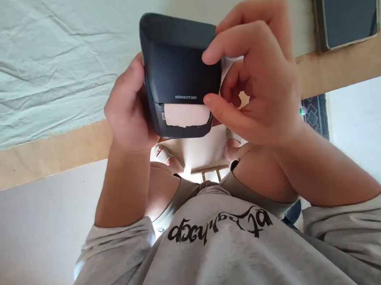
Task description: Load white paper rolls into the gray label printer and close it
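A black label printer (182,70) marked NIIMBOT is held up in front of me, over the table edge. A strip of pale paper (186,113) with a ragged end sticks out of its slot. My left hand (129,105) is closed around the printer's left side, its fingers hidden behind the body. At the right side is my right hand (253,71), with its thumb and index finger apart. Their tips lie over the printer's front, the thumb close to the paper's right edge. Whether they press on it I cannot tell.
A wrinkled pale green cloth (46,65) covers the table, whose wooden edge (51,160) runs across the view. A dark-screened tablet or phone (349,13) lies at the upper right. Below are my legs, a wooden stool rung (209,169) and a dark patterned mat (316,115).
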